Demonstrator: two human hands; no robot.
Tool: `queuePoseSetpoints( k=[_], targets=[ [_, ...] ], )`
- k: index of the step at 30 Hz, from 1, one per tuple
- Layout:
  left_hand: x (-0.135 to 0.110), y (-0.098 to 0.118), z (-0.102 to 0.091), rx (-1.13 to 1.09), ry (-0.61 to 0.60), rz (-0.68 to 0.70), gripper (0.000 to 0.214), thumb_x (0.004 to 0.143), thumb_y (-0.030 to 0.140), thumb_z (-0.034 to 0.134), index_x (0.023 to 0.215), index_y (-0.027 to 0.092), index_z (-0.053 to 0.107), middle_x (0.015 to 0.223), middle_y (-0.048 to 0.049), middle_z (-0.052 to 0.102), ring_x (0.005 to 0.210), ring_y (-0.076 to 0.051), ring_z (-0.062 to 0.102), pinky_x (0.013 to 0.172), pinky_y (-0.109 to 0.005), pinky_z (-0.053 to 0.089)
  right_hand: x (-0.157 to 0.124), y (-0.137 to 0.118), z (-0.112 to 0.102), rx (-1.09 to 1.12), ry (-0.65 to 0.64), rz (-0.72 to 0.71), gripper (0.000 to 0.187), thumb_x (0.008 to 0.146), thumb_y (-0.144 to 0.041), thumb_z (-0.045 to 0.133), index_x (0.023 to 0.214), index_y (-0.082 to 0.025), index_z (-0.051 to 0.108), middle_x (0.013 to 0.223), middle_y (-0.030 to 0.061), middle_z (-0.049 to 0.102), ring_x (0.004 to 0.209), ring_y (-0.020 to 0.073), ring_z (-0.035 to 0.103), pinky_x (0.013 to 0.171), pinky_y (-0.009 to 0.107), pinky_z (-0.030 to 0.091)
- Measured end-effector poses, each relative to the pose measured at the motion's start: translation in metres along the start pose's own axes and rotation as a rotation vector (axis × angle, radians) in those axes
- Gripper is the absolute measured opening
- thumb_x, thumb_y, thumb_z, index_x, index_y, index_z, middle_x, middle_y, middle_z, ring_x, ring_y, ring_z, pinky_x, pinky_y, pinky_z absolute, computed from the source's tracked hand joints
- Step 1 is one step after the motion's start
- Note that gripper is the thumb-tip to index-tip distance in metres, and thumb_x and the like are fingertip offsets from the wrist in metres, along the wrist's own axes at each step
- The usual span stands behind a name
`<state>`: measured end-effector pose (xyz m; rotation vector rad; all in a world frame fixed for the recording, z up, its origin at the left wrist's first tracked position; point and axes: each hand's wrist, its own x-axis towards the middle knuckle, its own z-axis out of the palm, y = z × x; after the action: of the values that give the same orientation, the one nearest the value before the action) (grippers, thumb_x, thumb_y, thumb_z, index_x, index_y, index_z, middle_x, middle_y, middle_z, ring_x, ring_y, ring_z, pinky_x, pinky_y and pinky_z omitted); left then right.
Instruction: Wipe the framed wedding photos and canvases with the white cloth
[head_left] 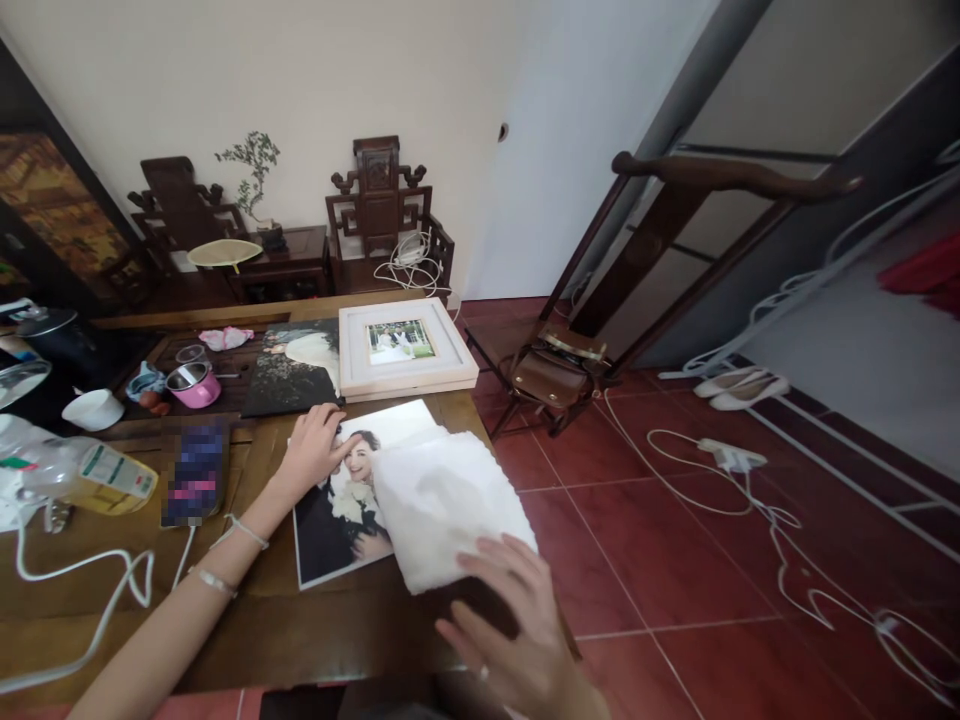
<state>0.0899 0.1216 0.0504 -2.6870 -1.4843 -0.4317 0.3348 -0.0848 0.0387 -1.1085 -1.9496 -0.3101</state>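
A photo print (337,540) of a couple, with white flowers, lies flat on the wooden table (300,640). My left hand (315,447) rests on its upper left edge, thumb stretched over the picture and fingers lying flat. Covering the right part of the print is a white sheet (442,500) with a ragged edge, like a paper towel or thin cloth. My right hand (517,610) is at the sheet's lower right edge, thumb and fingers apart, fingertips touching or just over it.
Behind the print lie a white picture frame (409,380) and a dark photo panel (289,385). Leftward are a pink cup (193,383), a bottle of yellow liquid (109,475), a phone-like object (196,475) and a white cable (97,555). A wooden chair (637,250) holds a brown bag (555,375).
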Motion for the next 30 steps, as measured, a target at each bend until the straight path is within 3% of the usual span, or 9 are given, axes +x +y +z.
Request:
queuePoseSetpoints(
  k=[3,6,9,12,16,18,21,25,30],
  targets=[
    [-0.035,0.022,-0.010,0.037,0.020,-0.178,0.046,0.091,0.043,0.047,0.129,0.019,0.051,0.136,-0.0182,0.046,0.125,-0.035,0.042,0.097,-0.050,0.039,0.000,-0.007,0.002,-0.034,-0.298,-0.041,0.024,0.077,-0.010,0.060,0.092,-0.028,0.064,0.131,0.0055,0.058,0.128,0.0303,0.044,0.101,0.056,0.040],
    [-0.080,0.043,-0.010,0.046,-0.012,-0.334,0.055,0.087,0.052,0.049,0.138,0.030,0.044,0.147,-0.0164,0.035,0.133,-0.041,0.032,0.094,-0.059,0.038,0.006,-0.005,0.017,0.016,-0.381,0.085,0.025,0.075,-0.002,0.053,0.084,-0.022,0.065,0.138,0.0069,0.053,0.133,0.0319,0.039,0.107,0.062,0.032],
    [-0.110,0.052,-0.003,-0.019,-0.064,-0.358,0.062,0.089,0.054,0.045,0.144,0.028,0.037,0.153,-0.0189,0.025,0.139,-0.043,0.022,0.096,-0.062,0.035,0.015,-0.001,0.033,0.038,-0.324,0.206,0.023,0.075,-0.004,0.054,0.083,-0.022,0.066,0.128,0.0070,0.061,0.123,0.0307,0.048,0.107,0.062,0.032],
    [-0.117,0.045,0.002,-0.106,-0.069,-0.327,0.061,0.092,0.052,0.041,0.147,0.026,0.032,0.156,-0.0191,0.018,0.143,-0.041,0.015,0.102,-0.061,0.030,0.025,0.007,0.036,0.077,-0.233,0.196,0.026,0.075,-0.003,0.050,0.080,-0.022,0.067,0.116,0.0078,0.066,0.112,0.0291,0.054,0.104,0.058,0.037],
    [-0.115,0.026,0.002,-0.203,-0.094,-0.284,0.062,0.093,0.054,0.039,0.148,0.028,0.028,0.157,-0.0187,0.014,0.144,-0.037,0.014,0.106,-0.058,0.027,0.032,0.033,0.014,0.122,-0.046,0.277,0.020,0.085,-0.014,0.046,0.088,-0.021,0.064,0.097,0.0102,0.066,0.090,0.0246,0.061,0.077,0.039,0.052],
    [-0.117,0.019,0.002,-0.242,-0.099,-0.274,0.061,0.093,0.053,0.039,0.148,0.030,0.026,0.157,-0.0177,0.013,0.145,-0.036,0.013,0.107,-0.058,0.026,0.034,0.047,-0.001,0.074,0.072,0.370,0.014,0.088,-0.022,0.048,0.080,-0.021,0.060,0.082,0.0078,0.062,0.074,0.0216,0.060,0.063,0.033,0.050],
    [-0.121,0.015,0.002,-0.289,-0.087,-0.281,0.060,0.092,0.053,0.041,0.147,0.032,0.027,0.158,-0.0168,0.013,0.144,-0.036,0.014,0.107,-0.059,0.025,0.035,0.061,-0.019,-0.030,0.186,0.407,0.022,0.086,-0.032,0.053,0.067,-0.023,0.049,0.067,0.0026,0.053,0.060,0.0185,0.052,0.057,0.031,0.044],
    [-0.119,0.020,0.000,-0.346,-0.054,-0.300,0.054,0.091,0.046,0.049,0.142,0.032,0.038,0.157,-0.0152,0.016,0.143,-0.038,0.017,0.104,-0.063,0.027,0.037,0.073,-0.030,-0.177,0.215,0.368,0.032,0.078,-0.038,0.063,0.061,-0.025,0.039,0.068,0.0014,0.050,0.061,0.0176,0.050,0.057,0.030,0.042],
    [-0.107,0.027,-0.006,-0.376,0.009,-0.403,0.051,0.085,0.046,0.057,0.132,0.026,0.051,0.154,-0.0157,0.022,0.140,-0.038,0.026,0.103,-0.062,0.032,0.050,0.092,-0.039,-0.184,0.195,0.332,0.013,0.080,-0.034,0.055,0.073,-0.023,0.054,0.085,0.0088,0.061,0.076,0.0239,0.059,0.067,0.036,0.047]
  ],
)
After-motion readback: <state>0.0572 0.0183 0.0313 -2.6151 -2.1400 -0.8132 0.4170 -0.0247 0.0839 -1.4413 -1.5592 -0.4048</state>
